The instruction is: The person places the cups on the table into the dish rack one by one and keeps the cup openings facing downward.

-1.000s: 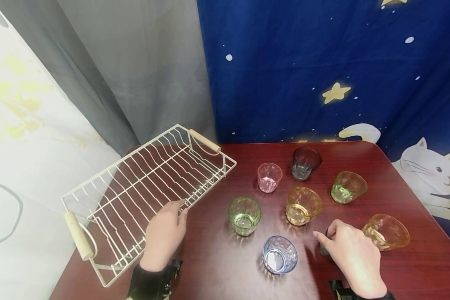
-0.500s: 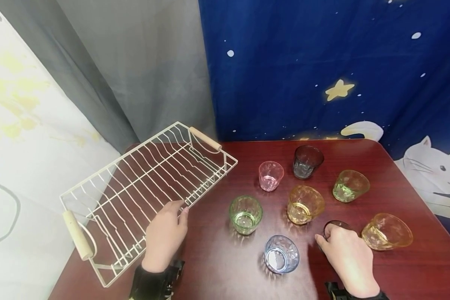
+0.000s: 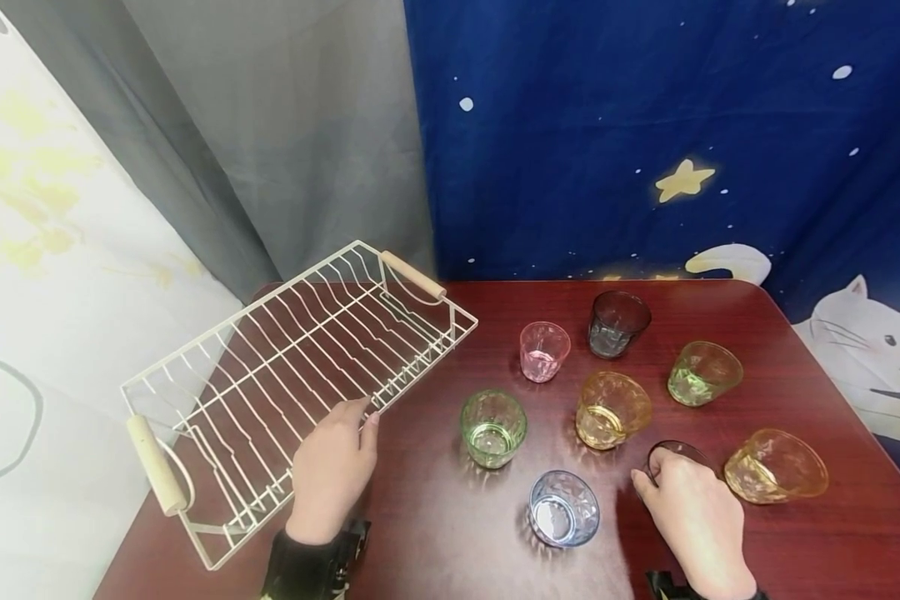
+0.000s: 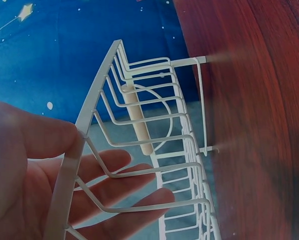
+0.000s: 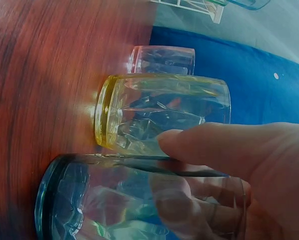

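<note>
My left hand (image 3: 332,471) grips the near rail of a cream wire dish rack (image 3: 155,464) with wooden handles. In the left wrist view, the thumb presses the rail (image 4: 96,97) while the fingers reach behind the wires. My right hand (image 3: 696,521) holds a dark grey glass tumbler (image 5: 64,200) by its rim. The right wrist view shows the thumb along its outside and the fingers seen through the glass. The tumbler's base is close over the tabletop; from the head view the hand hides most of it. A blue tumbler (image 3: 561,510) stands to its left.
Around the right hand stand yellow tumblers (image 3: 611,412) (image 3: 775,468), green tumblers (image 3: 493,429) (image 3: 703,375), a pink tumbler (image 3: 544,354) and another dark tumbler (image 3: 618,327). The red-brown table (image 3: 450,550) ends at grey and blue curtains (image 3: 540,167).
My right hand has shifted slightly left, and more of the dark tumbler's rim shows beyond the fingers. The left hand stays on the rack. The head view has shifted slightly.
</note>
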`<state>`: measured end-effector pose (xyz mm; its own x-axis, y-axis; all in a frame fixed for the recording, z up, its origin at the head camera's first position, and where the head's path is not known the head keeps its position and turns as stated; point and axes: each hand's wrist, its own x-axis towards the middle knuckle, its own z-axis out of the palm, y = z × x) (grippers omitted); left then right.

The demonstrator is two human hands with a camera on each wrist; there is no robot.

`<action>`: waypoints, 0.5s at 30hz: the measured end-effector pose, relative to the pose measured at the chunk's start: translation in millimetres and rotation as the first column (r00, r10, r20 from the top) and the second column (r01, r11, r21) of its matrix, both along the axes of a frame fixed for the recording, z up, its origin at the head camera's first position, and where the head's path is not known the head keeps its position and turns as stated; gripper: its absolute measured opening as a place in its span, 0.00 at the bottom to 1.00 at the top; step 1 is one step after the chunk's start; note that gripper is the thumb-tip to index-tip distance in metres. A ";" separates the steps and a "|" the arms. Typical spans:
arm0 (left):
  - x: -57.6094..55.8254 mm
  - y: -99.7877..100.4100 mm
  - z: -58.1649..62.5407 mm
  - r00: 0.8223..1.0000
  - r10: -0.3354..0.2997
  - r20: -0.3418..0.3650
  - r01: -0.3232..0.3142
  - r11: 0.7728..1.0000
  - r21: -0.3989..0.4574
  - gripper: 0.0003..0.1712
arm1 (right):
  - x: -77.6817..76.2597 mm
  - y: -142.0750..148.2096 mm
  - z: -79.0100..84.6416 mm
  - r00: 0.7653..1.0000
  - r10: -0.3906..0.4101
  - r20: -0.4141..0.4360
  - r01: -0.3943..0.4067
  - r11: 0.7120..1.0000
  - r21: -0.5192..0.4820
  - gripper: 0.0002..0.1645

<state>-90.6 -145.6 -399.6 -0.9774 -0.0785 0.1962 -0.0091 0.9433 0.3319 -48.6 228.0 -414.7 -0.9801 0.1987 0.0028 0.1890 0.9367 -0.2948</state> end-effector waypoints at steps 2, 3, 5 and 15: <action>0.5 0.0 -0.8 1.000 -0.007 0.000 0.007 1.000 -0.003 0.22 | -0.2 0.7 0.5 1.000 0.014 0.001 -0.014 1.000 0.003 0.20; 0.7 0.0 -1.2 1.000 -0.011 0.001 0.011 1.000 -0.004 0.21 | -0.2 0.8 0.9 1.000 0.020 -0.005 -0.020 1.000 0.006 0.20; 1.1 0.1 -1.5 1.000 -0.019 0.003 0.019 1.000 -0.003 0.21 | 0.0 0.7 1.9 0.999 0.028 -0.019 -0.028 1.000 0.011 0.20; -0.2 -2.1 3.6 0.997 -0.074 -0.026 0.074 0.997 -0.005 0.21 | -6.4 1.2 9.8 0.987 0.061 -0.146 -0.061 0.998 0.005 0.22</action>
